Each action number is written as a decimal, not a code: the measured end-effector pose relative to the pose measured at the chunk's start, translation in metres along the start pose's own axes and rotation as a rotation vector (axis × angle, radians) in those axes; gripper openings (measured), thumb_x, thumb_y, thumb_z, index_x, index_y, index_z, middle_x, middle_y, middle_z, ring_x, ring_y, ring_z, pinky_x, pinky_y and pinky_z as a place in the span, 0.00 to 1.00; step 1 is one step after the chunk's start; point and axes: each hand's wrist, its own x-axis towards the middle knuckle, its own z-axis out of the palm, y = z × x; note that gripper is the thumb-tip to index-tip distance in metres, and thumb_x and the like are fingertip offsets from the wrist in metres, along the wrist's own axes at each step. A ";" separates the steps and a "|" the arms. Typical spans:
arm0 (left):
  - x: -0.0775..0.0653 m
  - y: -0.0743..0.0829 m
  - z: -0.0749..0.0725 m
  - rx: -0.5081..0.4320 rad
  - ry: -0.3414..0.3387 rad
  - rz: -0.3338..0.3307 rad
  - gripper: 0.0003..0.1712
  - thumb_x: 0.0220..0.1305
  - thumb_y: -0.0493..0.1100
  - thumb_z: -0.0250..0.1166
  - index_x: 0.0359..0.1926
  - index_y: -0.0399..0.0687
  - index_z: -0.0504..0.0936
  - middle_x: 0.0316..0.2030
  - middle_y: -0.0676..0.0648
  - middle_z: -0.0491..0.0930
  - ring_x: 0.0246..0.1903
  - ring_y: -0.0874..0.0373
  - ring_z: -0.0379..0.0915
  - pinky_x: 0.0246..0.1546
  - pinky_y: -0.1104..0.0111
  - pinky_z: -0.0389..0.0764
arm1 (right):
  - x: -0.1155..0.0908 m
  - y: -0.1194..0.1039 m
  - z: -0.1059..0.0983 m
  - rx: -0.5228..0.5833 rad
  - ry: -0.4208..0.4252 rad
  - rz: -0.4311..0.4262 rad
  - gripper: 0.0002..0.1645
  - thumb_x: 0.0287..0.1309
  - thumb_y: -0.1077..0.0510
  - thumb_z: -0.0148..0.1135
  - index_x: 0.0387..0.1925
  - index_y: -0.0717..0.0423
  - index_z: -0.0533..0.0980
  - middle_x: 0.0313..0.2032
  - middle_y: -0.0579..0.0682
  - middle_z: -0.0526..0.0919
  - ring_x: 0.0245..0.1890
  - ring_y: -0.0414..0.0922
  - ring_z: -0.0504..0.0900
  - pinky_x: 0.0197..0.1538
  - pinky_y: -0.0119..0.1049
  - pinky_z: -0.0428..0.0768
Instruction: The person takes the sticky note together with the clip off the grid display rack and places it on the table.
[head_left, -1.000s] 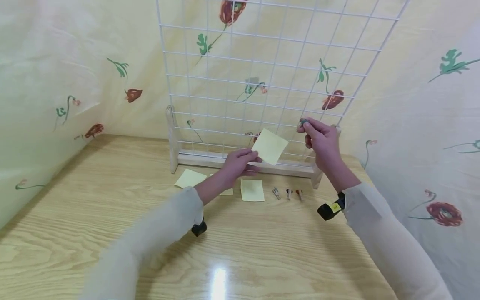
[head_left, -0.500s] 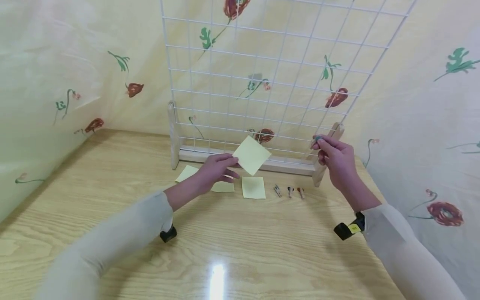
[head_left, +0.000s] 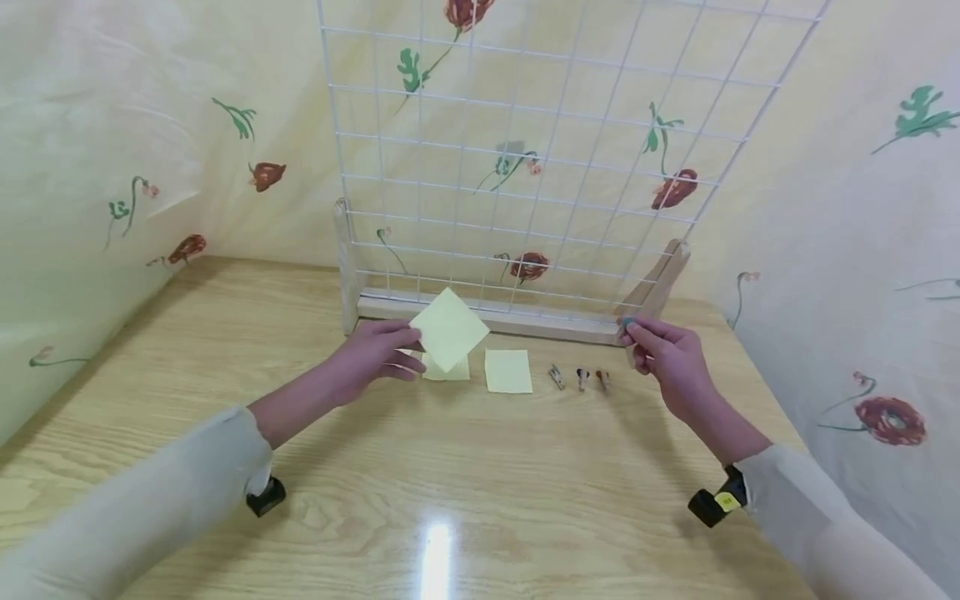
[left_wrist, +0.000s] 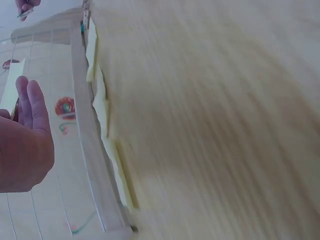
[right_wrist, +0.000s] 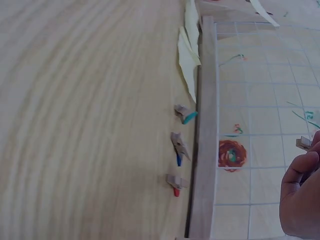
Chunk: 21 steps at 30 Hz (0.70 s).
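Observation:
My left hand (head_left: pixel 372 357) pinches a pale yellow sticky note (head_left: pixel 450 329) by one corner, in front of the bottom of the white wire grid (head_left: pixel 495 179). In the left wrist view the held note (left_wrist: pixel 13 85) appears edge-on past the fingers. Near the right foot of the grid, my right hand (head_left: pixel 672 357) pinches a small wooden clothespin (right_wrist: pixel 302 143) with a teal end. On the table lie more sticky notes (head_left: pixel 508 372), one largely hidden behind the left hand. Beside them sit three clothespins (head_left: pixel 582 379), with teal, blue and red ends in the right wrist view.
The grid stands at the back on a wooden base (head_left: pixel 517 323) with upright feet (head_left: pixel 347 267) at both sides. Flower-printed cloth (head_left: pixel 90 167) hangs behind and around the wood-grain table (head_left: pixel 480 483). Light glares off the table's front.
The left hand has moved left and down with its note, away from the middle of the grid. The right hand has come down and slightly right, still pinching the clothespin.

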 end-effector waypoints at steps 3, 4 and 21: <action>-0.011 -0.004 -0.012 0.036 -0.007 -0.015 0.21 0.70 0.43 0.55 0.55 0.29 0.71 0.44 0.42 0.78 0.34 0.57 0.82 0.42 0.64 0.84 | -0.005 0.003 0.002 -0.028 -0.011 0.017 0.09 0.66 0.60 0.58 0.34 0.49 0.85 0.26 0.43 0.83 0.20 0.37 0.69 0.22 0.29 0.61; -0.014 -0.005 -0.015 0.045 -0.006 -0.019 0.20 0.70 0.43 0.55 0.54 0.30 0.71 0.43 0.42 0.78 0.34 0.57 0.82 0.42 0.65 0.84 | -0.006 0.005 0.002 -0.040 -0.011 0.024 0.09 0.66 0.59 0.58 0.34 0.49 0.84 0.25 0.42 0.82 0.20 0.37 0.68 0.22 0.29 0.61; -0.072 -0.025 -0.064 0.122 -0.032 -0.091 0.36 0.71 0.46 0.55 0.66 0.24 0.54 0.41 0.47 0.75 0.35 0.60 0.80 0.44 0.68 0.82 | -0.042 0.025 -0.010 -0.162 -0.028 0.091 0.10 0.68 0.59 0.56 0.36 0.46 0.84 0.27 0.40 0.81 0.20 0.37 0.67 0.22 0.30 0.62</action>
